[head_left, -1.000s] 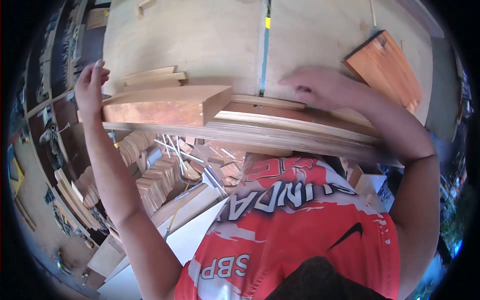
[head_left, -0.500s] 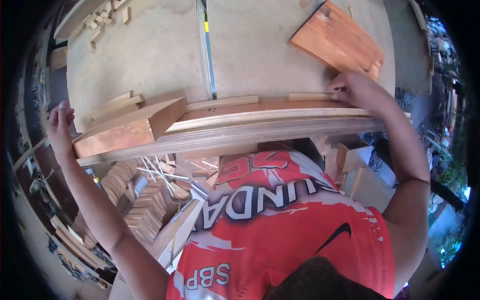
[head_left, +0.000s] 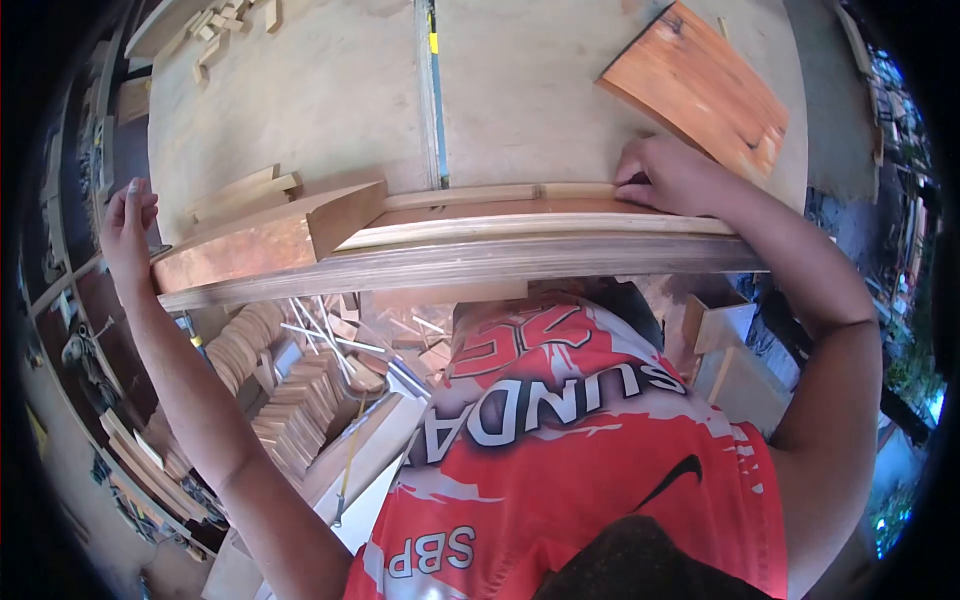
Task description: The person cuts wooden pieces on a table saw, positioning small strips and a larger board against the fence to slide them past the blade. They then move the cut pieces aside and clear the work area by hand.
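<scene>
My right hand (head_left: 668, 178) is closed on the right end of a short wooden strip (head_left: 578, 190) lying along the bench's near edge. That strip's left end meets a second pale strip (head_left: 470, 196), end to end. Beneath both runs a flat brown board (head_left: 500, 211) with a pale lengthwise edge. At the left, a thick wooden block (head_left: 240, 255) rests on the near edge, its cut end facing right. My left hand (head_left: 130, 215) is raised beside the block's far left end, fingers curled and thumb up, with nothing visible in them.
A wide reddish plank (head_left: 700, 90) lies at the back right of the bench top (head_left: 540, 90). Small offcuts (head_left: 215, 25) sit at the back left, and loose strips (head_left: 245, 192) lie behind the block. Stacked wood pieces (head_left: 300, 410) are below the bench.
My right hand has slid left with the short strip, closing the gap to the other strip. The camera view has shifted slightly; my left hand stays beside the block.
</scene>
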Available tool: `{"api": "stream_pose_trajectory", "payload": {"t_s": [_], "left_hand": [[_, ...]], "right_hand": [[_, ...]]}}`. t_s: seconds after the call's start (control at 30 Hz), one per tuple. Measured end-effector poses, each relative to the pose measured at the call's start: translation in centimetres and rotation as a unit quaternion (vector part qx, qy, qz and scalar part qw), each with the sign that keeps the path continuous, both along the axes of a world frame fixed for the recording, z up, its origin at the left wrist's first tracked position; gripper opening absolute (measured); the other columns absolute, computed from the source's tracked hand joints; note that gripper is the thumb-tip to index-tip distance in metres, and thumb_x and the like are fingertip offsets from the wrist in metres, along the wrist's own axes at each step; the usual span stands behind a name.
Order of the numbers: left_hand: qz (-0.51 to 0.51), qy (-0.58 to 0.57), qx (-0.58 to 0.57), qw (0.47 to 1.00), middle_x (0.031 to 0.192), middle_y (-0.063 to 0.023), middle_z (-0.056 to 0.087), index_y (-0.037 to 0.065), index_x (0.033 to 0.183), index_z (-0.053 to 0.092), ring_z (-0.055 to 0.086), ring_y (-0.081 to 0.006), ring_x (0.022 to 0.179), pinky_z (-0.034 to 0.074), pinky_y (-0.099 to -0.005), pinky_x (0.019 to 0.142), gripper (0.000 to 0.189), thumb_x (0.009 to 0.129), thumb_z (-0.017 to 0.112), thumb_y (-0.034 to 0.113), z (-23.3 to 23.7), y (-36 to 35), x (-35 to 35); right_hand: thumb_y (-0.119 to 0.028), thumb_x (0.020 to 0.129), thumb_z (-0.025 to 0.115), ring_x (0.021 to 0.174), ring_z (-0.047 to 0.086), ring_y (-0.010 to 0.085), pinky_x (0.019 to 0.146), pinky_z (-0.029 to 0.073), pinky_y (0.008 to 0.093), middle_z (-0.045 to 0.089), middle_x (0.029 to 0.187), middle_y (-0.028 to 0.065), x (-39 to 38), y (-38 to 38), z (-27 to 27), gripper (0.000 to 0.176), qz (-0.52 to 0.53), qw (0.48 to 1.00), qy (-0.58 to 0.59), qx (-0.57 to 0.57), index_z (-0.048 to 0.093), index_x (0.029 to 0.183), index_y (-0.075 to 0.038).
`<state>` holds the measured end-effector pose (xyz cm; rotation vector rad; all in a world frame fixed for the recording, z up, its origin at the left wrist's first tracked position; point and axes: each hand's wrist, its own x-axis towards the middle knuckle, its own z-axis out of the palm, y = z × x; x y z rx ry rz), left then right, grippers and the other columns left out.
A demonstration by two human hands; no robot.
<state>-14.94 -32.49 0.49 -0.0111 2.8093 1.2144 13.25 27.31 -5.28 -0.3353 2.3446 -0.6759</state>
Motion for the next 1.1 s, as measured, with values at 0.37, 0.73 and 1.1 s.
{"api": "stream_pose_trajectory", "payload": {"t_s": [0.37, 0.73, 1.1], "left_hand": [[0.010, -0.001, -0.008, 1.000, 0.088, -0.0021, 0.069, 0.003, 0.107, 0.070, 0.061, -0.0068, 0.080, 0.050, -0.0221, 0.077, 0.032, 0.098, 0.065, 0.033, 0.4, 0.8, 0.5], [0.008, -0.005, -0.011, 1.000, 0.087, 0.0009, 0.069, 0.007, 0.104, 0.071, 0.059, -0.0047, 0.077, 0.046, -0.0203, 0.072, 0.028, 0.098, 0.064, 0.033, 0.4, 1.1, 0.7], [-0.010, -0.007, -0.010, 1.000, 0.091, -0.0019, 0.070, 0.005, 0.113, 0.070, 0.062, -0.0071, 0.081, 0.051, -0.0235, 0.079, 0.033, 0.099, 0.063, 0.034, 0.1, 0.5, 0.0]], "right_hand": [[-0.012, 0.092, 0.068, 0.084, 0.060, 0.0140, 0.079, 0.050, 0.0321, 0.064, 0.088, 0.0066, -1.9, 1.2, -0.5, 0.014, -0.147, 0.963, -0.152, -0.169, 0.064, 0.100, -0.001], [-0.015, 0.082, 0.075, 0.081, 0.062, 0.0301, 0.075, 0.049, 0.0390, 0.066, 0.082, 0.0110, -4.6, -8.8, -4.7, 0.014, -0.036, 0.979, 0.152, -0.134, 0.072, 0.089, -0.004], [-0.020, 0.075, 0.082, 0.079, 0.067, 0.0270, 0.071, 0.050, 0.0369, 0.071, 0.083, 0.0121, -6.8, -10.5, -1.5, 0.018, -0.095, 0.995, -0.037, -0.021, 0.074, 0.083, -0.006]]}}
